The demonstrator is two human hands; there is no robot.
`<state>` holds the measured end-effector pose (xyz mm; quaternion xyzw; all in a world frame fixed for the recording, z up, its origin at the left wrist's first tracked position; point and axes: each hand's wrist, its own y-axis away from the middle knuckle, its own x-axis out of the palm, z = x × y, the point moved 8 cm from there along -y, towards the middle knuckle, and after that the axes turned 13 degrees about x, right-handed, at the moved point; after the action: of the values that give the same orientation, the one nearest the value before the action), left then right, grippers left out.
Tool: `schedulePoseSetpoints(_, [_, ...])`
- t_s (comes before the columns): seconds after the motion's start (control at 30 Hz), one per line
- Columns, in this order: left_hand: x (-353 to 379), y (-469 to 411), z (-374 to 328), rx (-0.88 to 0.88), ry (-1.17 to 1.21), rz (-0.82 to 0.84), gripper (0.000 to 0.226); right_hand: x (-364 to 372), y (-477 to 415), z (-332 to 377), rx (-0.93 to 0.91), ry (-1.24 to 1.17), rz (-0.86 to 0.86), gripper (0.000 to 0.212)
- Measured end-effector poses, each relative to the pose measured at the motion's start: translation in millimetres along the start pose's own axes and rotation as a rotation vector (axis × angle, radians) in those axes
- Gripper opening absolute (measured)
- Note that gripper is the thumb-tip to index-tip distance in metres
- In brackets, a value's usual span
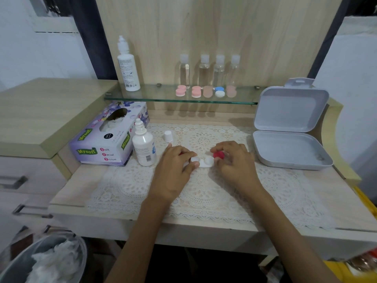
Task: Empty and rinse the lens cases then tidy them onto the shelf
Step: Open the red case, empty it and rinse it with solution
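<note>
My left hand [173, 167] pins the white case [202, 161] to the doily [204, 193], fingers pinching its left end so it stays put, while my right hand [234, 160] pinches the red cap [218, 154] beside its right well, whose contents I can't make out.
</note>
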<state>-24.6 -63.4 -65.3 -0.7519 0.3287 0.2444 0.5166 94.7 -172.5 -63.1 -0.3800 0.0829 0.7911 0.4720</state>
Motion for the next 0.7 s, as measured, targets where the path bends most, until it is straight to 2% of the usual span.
schedulePoseSetpoints(0.2, [1,0,0,0.0,-0.016,0.016,0.027,7,3,2,-0.044,0.152,0.049,0.025])
schedulePoseSetpoints(0.3, [3,0,0,0.003,-0.023,0.045,0.031,7,3,1,-0.043,0.142,0.047,0.024])
schedulePoseSetpoints(0.5, [17,2,2,-0.047,-0.104,0.247,0.05,2,0,-2,-0.021,0.055,0.0,0.023])
schedulePoseSetpoints(0.7, [22,1,1,-0.044,-0.155,0.322,0.053,-4,0,0,-0.023,0.002,-0.035,0.023])
